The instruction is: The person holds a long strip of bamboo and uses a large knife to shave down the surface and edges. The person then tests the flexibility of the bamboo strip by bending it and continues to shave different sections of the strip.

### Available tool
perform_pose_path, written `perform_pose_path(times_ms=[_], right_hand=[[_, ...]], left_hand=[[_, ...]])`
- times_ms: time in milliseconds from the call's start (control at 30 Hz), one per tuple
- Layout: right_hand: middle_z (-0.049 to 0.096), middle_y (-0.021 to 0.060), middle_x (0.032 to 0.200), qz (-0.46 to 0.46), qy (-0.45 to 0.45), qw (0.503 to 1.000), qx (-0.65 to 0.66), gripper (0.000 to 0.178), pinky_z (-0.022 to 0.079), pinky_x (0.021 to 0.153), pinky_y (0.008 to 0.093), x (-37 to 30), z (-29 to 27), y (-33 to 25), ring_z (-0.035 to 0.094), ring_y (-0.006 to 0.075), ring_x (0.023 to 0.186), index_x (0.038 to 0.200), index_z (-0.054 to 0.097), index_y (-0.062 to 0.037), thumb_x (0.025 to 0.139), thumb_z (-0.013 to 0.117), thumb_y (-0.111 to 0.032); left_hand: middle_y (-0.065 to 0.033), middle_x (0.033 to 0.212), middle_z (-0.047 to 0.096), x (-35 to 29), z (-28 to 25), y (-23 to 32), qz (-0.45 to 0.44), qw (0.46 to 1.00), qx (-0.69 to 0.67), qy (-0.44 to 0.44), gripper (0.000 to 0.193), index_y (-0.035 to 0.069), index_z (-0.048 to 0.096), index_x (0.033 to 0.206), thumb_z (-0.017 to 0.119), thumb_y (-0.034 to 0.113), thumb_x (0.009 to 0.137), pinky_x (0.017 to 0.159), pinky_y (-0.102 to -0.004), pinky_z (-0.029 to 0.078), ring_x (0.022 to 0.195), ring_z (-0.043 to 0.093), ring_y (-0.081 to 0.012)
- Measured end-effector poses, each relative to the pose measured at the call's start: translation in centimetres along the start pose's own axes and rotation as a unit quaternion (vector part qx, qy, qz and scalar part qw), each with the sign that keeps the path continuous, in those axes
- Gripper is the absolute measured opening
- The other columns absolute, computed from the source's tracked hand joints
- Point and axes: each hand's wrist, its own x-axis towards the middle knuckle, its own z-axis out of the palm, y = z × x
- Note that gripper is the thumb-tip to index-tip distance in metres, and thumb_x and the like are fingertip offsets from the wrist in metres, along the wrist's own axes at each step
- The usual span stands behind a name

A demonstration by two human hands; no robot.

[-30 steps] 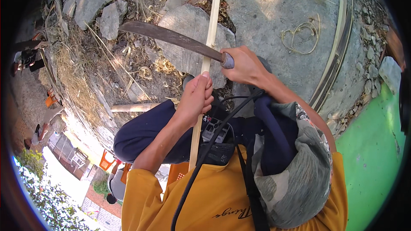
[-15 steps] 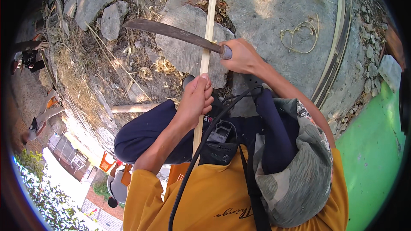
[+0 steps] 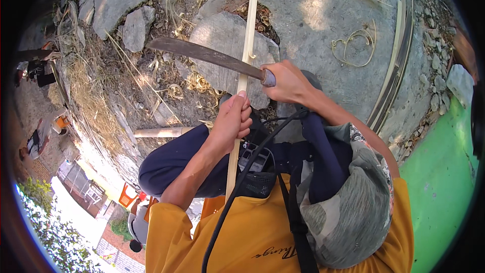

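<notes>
Stony ground (image 3: 308, 35) beyond my left hand (image 3: 231, 123), closed round a pale strip (image 3: 250, 17), and right hand (image 3: 288, 83), round a machete (image 3: 212, 57).

Rocks (image 3: 137, 28) and foliage (image 3: 38, 193) show an outdoor yard (image 3: 321, 40).

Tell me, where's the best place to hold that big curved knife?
Probably by its handle, coming from the right. The handle is the short greyish end, wrapped by the person's right hand, while the long curved blade reaches left across the pale strip, so that part is best left alone.
</notes>
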Motion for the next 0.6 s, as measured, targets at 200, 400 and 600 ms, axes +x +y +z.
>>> perform_pose_path(times_ms=[200, 400, 600], right_hand=[[0.061, 0.0226, 0.068, 0.038, 0.003, 0.999, -0.007, 0.024, 0.049, 0.065, 0.0471, 1.8, -0.5, 1.0, 0.06, 0.0455, 0.068, 0.088, 0.067, -0.0017, 0.069, 0.065, -0.016], [0.063, 0.0221, 0.07, -0.025, 0.02, 0.999, -0.009, 0.022, 0.05, 0.064, 0.0476, 0.4, -1.2, -0.5, 0.062, 0.0452, 0.07, 0.087, 0.069, -0.0035, 0.071, 0.064, -0.017], [0.063, 0.0211, 0.07, 0.002, 0.055, 0.998, -0.004, 0.019, 0.049, 0.063, 0.0449, 1.8, -0.8, 0.1, 0.059, 0.0444, 0.068, 0.089, 0.068, -0.0053, 0.073, 0.063, -0.014]], left_hand=[[0.0089, 0.06, 0.023, -0.8, 0.6, 0.2, -0.009, 1.0, -0.003, 0.022, 0.036, 0.016, 0.037, 0.082, 0.043, 0.039, 0.109, 0.039, -0.0224, 0.014, 0.045, 0.018, -0.0027], [0.0088, 0.06, 0.022, -1.6, 1.0, 0.4, 0.001, 1.0, -0.005, -0.007, 0.036, 0.016, 0.037, 0.083, 0.04, 0.04, 0.11, 0.039, -0.0222, 0.015, 0.045, 0.019, -0.0024], [0.0088, 0.06, 0.022, -1.5, 1.1, -0.3, 0.005, 1.0, -0.003, 0.007, 0.036, 0.016, 0.037, 0.083, 0.042, 0.04, 0.109, 0.04, -0.0232, 0.014, 0.045, 0.018, -0.0027]])
